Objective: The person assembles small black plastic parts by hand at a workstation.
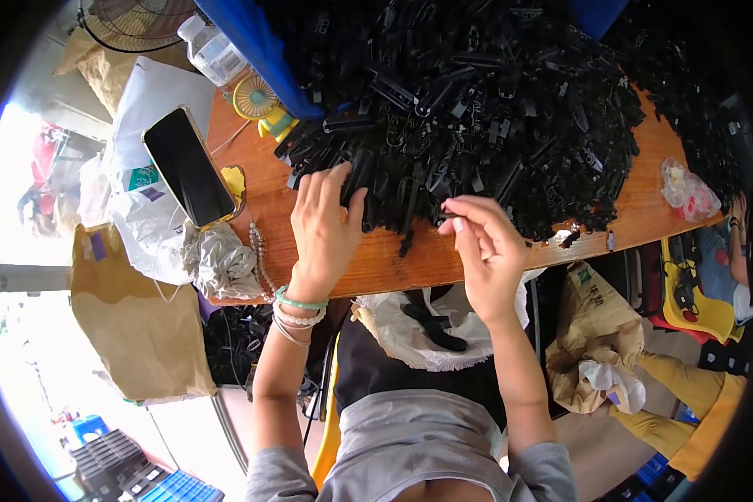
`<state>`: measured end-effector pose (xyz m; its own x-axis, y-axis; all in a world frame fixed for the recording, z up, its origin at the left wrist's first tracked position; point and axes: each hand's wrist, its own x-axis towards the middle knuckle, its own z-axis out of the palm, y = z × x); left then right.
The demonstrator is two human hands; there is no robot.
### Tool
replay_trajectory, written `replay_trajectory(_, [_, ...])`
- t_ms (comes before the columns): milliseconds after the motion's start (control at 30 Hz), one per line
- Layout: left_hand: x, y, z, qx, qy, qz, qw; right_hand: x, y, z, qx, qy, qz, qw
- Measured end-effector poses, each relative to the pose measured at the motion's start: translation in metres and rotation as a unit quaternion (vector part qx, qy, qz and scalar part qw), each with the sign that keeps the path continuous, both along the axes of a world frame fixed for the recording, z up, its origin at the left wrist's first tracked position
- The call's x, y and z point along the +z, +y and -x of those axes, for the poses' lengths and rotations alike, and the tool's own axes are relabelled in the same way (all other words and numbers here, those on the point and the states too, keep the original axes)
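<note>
A large heap of small black plastic parts (477, 117), clip-like in shape, covers much of the wooden table. My left hand (320, 222) reaches the heap's near left edge, its thumb apart from the stretched fingers, and the fingertips lie against black parts there. Bracelets circle that wrist. At the heap's front edge, my right hand (489, 247) is raised with thumb and index finger pinched on a small black plastic part (447, 215). A white bag (393, 339) with some black pieces in it lies open over my lap, below the table edge.
On the left lie a phone (190, 167), crumpled paper (219, 259), a beaded string (259, 251), a small yellow fan (255, 98) and a plastic bottle (213, 52). A blue bin (255, 42) leans into the heap. Paper bags (138, 318) hang nearby. Another person sits at right.
</note>
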<state>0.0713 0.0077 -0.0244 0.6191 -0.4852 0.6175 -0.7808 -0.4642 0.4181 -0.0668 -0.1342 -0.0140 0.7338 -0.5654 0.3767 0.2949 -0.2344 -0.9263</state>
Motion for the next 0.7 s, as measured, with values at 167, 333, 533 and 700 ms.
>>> replay_trajectory(167, [0.007,-0.004,-0.001,0.039,0.047,-0.053,0.997,-0.003,0.006,0.015,0.028,0.044,-0.069,0.996])
replay_trajectory(333, [0.005,-0.003,-0.001,0.059,-0.019,-0.073,0.995,-0.006,0.009,0.025,0.028,0.075,-0.087,0.993])
replay_trajectory(533, [0.018,0.001,0.042,-0.076,0.46,0.343,0.815,-0.012,0.012,0.036,-0.012,0.041,-0.139,0.989])
replay_trajectory(700, [0.015,0.013,0.059,-0.133,0.484,0.284,0.817,-0.011,0.013,0.041,-0.024,-0.004,-0.174,0.985])
